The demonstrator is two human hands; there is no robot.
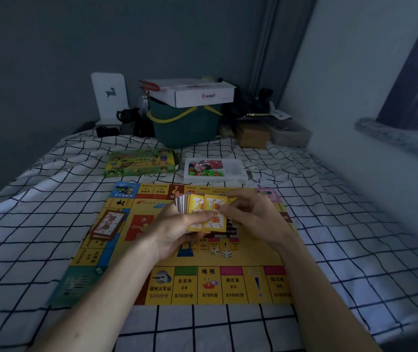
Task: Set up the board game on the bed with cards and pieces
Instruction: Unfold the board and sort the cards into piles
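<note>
Left hand (177, 224) gripping card stack (197, 212) above board (210, 283) at bed (50, 212) centre; right hand (251, 214) fingers pinching top card, likely sorting decks.

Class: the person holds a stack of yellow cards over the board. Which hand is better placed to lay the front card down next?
Probably the right hand: it pinches the front yellow card, while the left hand grips the card stack.

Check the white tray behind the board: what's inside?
The white tray holds small colourful pieces, red and green among them, at its left end, with a pink picture card beside them. The right part looks bare. Whatever lies under the card is covered.
</note>
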